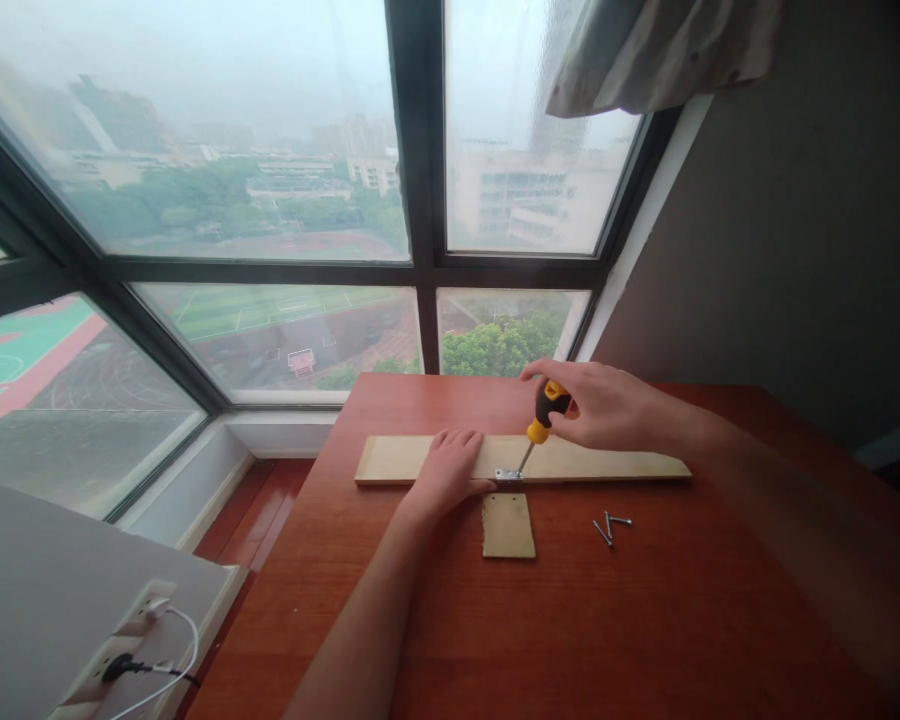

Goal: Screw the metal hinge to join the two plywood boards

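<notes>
A long pale wooden board (394, 460) lies across the table. On its near edge sits a small metal hinge (508, 475). My left hand (450, 465) presses flat on the board just left of the hinge, its thumb close to the metal. In my right hand (596, 400) is a yellow and black screwdriver (546, 412), held tilted with its tip down at the right part of the hinge. Whether a screw sits under the tip is too small to tell. A small wooden piece (508, 527) with two holes near its far edge lies just below the hinge.
Three loose screws (607, 528) lie on the reddish-brown table (540, 630), to the right of the small wooden piece. Windows (270, 340) stand behind the table. A wall socket with plugged-in cables (150, 610) is at the lower left.
</notes>
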A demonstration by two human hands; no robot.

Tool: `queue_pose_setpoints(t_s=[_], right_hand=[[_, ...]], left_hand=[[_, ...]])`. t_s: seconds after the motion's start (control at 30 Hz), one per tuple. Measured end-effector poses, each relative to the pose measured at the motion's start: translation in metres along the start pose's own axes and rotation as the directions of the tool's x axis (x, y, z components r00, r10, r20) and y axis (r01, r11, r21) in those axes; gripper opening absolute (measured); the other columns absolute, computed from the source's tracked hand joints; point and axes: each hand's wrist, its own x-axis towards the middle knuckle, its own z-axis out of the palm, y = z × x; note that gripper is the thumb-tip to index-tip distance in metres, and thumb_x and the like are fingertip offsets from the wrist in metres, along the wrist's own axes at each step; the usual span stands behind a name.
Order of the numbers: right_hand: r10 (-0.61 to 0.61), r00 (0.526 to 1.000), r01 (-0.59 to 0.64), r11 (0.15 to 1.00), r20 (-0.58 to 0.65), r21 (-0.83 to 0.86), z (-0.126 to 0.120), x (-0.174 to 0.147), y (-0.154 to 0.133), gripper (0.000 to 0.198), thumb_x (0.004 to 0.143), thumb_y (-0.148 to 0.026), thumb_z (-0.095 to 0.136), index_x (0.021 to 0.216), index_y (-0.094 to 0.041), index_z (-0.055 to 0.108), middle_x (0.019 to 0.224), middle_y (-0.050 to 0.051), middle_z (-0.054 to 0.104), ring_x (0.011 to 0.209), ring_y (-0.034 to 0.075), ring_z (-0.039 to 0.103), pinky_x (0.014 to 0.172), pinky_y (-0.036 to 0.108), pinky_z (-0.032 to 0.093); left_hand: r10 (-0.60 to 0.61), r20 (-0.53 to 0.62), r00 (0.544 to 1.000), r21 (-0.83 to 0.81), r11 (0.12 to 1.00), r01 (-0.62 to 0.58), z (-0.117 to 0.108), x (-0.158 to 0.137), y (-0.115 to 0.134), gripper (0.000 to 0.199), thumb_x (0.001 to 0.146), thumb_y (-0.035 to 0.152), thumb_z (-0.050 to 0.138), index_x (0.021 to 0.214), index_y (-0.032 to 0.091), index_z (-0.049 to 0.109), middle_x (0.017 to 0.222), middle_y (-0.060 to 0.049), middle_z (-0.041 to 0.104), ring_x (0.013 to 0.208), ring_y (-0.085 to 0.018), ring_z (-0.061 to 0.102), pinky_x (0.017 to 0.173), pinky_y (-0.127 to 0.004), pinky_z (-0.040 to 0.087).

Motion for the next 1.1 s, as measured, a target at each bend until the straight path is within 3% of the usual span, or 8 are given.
queue_pose_setpoints(t_s=[0.17,0.3,0.47,0.57,0.73,0.83,1.0,1.1], right_hand=[[0.134,0.988,-0.146,0.975,-0.078,-0.168,0.003,0.001,-0.005,0.042,0.088,-0.053,0.042,0.113,-0.024,0.059,0.098,0.008,0.070,0.078,0.024,0.065,0.062,0.032,0.043],[0.042,0.998,-0.044,0.998,-0.054,-0.034,0.003,0.002,-0.006,0.032,0.089,-0.037,0.044,0.114,-0.024,0.059,0.104,0.006,0.070,0.088,0.022,0.065,0.070,0.030,0.045],[-0.047,0.999,0.044,0.991,0.018,0.126,-0.002,-0.001,-0.003,0.046,0.080,-0.025,0.054,0.125,-0.024,0.051,0.113,0.004,0.066,0.095,0.019,0.063,0.075,0.026,0.046],[0.048,0.999,-0.048,0.999,-0.021,-0.005,0.000,-0.001,-0.005,0.039,0.086,-0.040,0.049,0.122,-0.025,0.053,0.109,0.005,0.068,0.090,0.022,0.065,0.068,0.029,0.045],[0.213,0.971,-0.238,0.915,-0.110,-0.326,0.004,0.002,-0.011,0.046,0.091,-0.055,0.035,0.110,-0.021,0.060,0.077,0.010,0.070,0.067,0.025,0.064,0.056,0.030,0.039],[0.170,0.982,-0.189,0.934,-0.087,-0.304,0.002,0.001,-0.011,0.040,0.090,-0.051,0.038,0.111,-0.023,0.059,0.080,0.008,0.070,0.068,0.024,0.064,0.056,0.029,0.038],[0.024,1.000,-0.023,0.998,0.018,-0.059,-0.006,-0.002,-0.006,0.042,0.079,-0.033,0.053,0.121,-0.027,0.054,0.110,0.004,0.068,0.085,0.020,0.064,0.064,0.027,0.042],[0.060,0.998,-0.059,0.992,0.005,-0.114,-0.006,-0.002,-0.008,0.038,0.082,-0.040,0.052,0.117,-0.026,0.056,0.104,0.004,0.069,0.083,0.021,0.064,0.060,0.028,0.039]], left_hand=[[-0.004,0.002,1.000,0.002,1.000,0.004,-0.001,0.000,0.001,0.064,0.070,0.048,0.072,0.122,0.022,0.046,0.130,-0.012,0.053,0.121,-0.029,0.047,0.104,-0.042,0.031],[-0.001,0.004,1.000,0.004,1.000,0.001,-0.001,0.000,0.001,0.065,0.070,0.048,0.073,0.122,0.022,0.046,0.131,-0.011,0.052,0.121,-0.029,0.047,0.104,-0.042,0.030],[0.010,-0.009,1.000,0.010,1.000,-0.009,0.000,0.000,0.000,0.065,0.069,0.047,0.073,0.122,0.020,0.046,0.130,-0.012,0.053,0.119,-0.029,0.047,0.103,-0.041,0.032],[0.004,-0.006,1.000,0.011,1.000,-0.004,0.000,0.000,0.000,0.064,0.070,0.047,0.072,0.122,0.020,0.046,0.130,-0.011,0.053,0.120,-0.029,0.047,0.103,-0.041,0.031],[-0.004,-0.008,1.000,0.013,1.000,0.004,0.000,-0.001,0.001,0.064,0.071,0.048,0.072,0.123,0.021,0.046,0.130,-0.011,0.053,0.120,-0.029,0.047,0.105,-0.042,0.029],[-0.002,-0.007,1.000,0.009,1.000,0.002,0.000,-0.001,0.001,0.064,0.070,0.048,0.072,0.122,0.022,0.046,0.130,-0.011,0.053,0.120,-0.029,0.047,0.105,-0.042,0.030],[-0.009,0.002,1.000,-0.001,1.000,0.009,-0.001,-0.001,0.001,0.062,0.071,0.048,0.072,0.121,0.023,0.046,0.130,-0.011,0.053,0.120,-0.029,0.047,0.105,-0.043,0.030],[-0.013,0.007,1.000,-0.006,1.000,0.013,-0.002,-0.001,0.002,0.060,0.071,0.048,0.071,0.121,0.023,0.047,0.130,-0.011,0.053,0.121,-0.030,0.047,0.105,-0.043,0.029]])
